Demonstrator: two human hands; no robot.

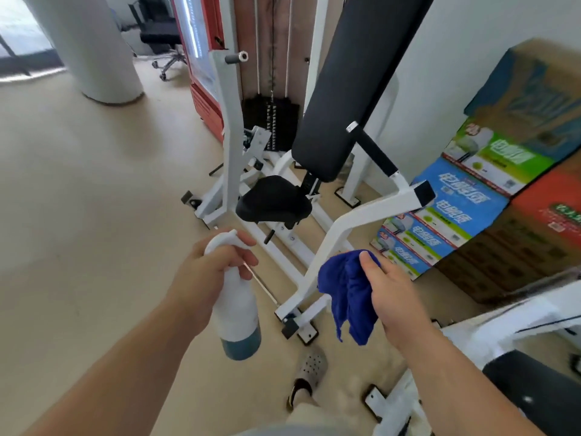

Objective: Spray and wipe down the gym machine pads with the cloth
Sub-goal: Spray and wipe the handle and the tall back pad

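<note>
My left hand [209,272] grips a white spray bottle [236,309] with a blue base, a finger over its trigger, nozzle pointing toward the machine. My right hand [390,294] holds a bunched blue cloth [345,294] that hangs down from my fingers. Ahead stands a white-framed gym machine with a long black back pad [355,83] leaning upward and a small black seat pad [273,201] below it. Both hands are short of the pads, lower in the view than the seat.
A white lever arm [355,221] with a black grip [375,154] crosses between my right hand and the seat. The weight stack [270,121] is behind. Stacked cartons [465,199] line the right wall. Another machine's black pad [534,398] sits at lower right. My sandalled foot [308,372] is below.
</note>
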